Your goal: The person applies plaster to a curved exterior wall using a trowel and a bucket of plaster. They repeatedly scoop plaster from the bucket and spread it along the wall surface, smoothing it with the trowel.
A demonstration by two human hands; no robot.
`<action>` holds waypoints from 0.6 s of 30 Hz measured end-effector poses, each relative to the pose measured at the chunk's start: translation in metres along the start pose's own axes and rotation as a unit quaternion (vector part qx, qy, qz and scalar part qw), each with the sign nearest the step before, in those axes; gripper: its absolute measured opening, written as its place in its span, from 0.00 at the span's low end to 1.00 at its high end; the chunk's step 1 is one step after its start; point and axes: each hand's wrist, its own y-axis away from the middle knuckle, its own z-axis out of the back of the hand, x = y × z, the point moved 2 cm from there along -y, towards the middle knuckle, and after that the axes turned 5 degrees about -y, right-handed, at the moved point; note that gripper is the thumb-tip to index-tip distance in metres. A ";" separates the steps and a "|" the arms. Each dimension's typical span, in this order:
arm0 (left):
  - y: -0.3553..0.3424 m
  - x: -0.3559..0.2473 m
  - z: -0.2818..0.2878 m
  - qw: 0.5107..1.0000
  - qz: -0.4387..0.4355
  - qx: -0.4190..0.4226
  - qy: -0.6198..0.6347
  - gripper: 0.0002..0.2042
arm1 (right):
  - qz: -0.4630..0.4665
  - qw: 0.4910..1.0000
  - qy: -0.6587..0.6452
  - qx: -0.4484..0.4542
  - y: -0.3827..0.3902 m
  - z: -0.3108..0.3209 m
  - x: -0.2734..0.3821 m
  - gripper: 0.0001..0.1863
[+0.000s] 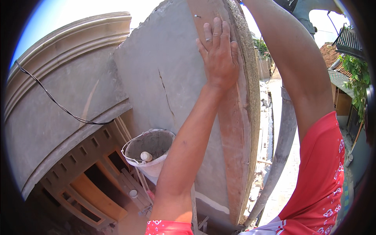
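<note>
My left hand [220,58] lies flat with its fingers spread on a long brown wooden board [232,145]. The board runs up along the edge of a grey plastered wall [152,90]. A nail [197,16] sticks out of it, just above my fingertips. My right arm reaches up past the top of the picture, and its hand is out of sight. Below and left of my left forearm hangs or stands a bucket [149,169] smeared with grey mortar. The rounded end of a tool handle [146,156] rests at its rim. My forearm covers the bucket's right side.
A black cable [51,94] droops across the moulded concrete ledge [78,35] on the left. Beside my right arm a grey pole [280,145] slants down. Far below lie a house front with orange wooden frames [96,192] and a bright paved lane [288,172].
</note>
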 end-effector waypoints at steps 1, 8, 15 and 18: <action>0.000 0.001 0.000 1.000 -0.002 -0.003 -0.003 0.24 | 0.001 1.000 -0.003 -0.001 0.001 0.000 0.000 0.26; -0.001 -0.003 -0.001 1.000 -0.005 -0.001 -0.006 0.24 | 0.022 1.000 -0.005 -0.015 0.009 0.007 0.003 0.26; 0.004 0.010 -0.003 0.999 -0.007 0.021 -0.029 0.24 | 0.046 0.997 -0.016 -0.066 0.060 0.015 -0.021 0.26; 0.003 0.010 0.002 0.999 -0.013 0.020 -0.033 0.24 | 0.069 0.990 -0.001 -0.122 0.086 0.021 -0.051 0.26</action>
